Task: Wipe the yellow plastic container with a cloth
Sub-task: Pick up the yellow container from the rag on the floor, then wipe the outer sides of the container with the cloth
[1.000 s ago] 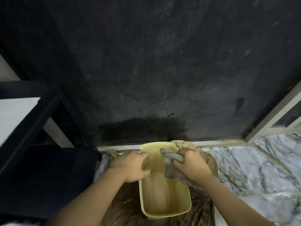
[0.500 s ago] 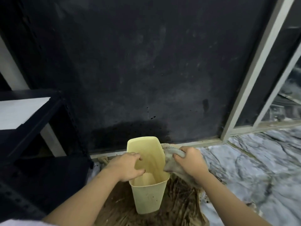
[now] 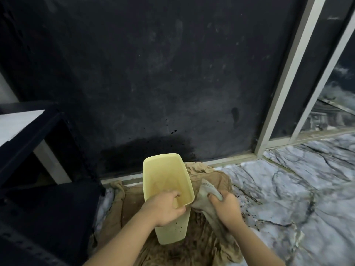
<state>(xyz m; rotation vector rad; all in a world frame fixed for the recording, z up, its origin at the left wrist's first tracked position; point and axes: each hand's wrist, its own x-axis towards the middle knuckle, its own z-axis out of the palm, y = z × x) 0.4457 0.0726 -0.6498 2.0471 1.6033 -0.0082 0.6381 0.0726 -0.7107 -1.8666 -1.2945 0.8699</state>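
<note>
The cloth [image 3: 206,196] has left the yellow container [image 3: 169,189]; right hand [image 3: 225,206] clutches it, left hand [image 3: 163,207] grips the rim.

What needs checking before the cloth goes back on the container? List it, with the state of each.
1. Container held firm: ok, the left hand grips its near rim, fingers inside.
2. Cloth in hand: ok, the right hand clutches it.
3. Cloth touching the container: not ok, it is beside the outer right wall, seemingly just clear of it.
4. Inside clean: not ok, brownish smears show on the inner walls.
5. Outside clean: not ok, dark specks dot the lower front.
6. Base resting steady on the brown fabric: cannot tell, the container is tilted.
</note>
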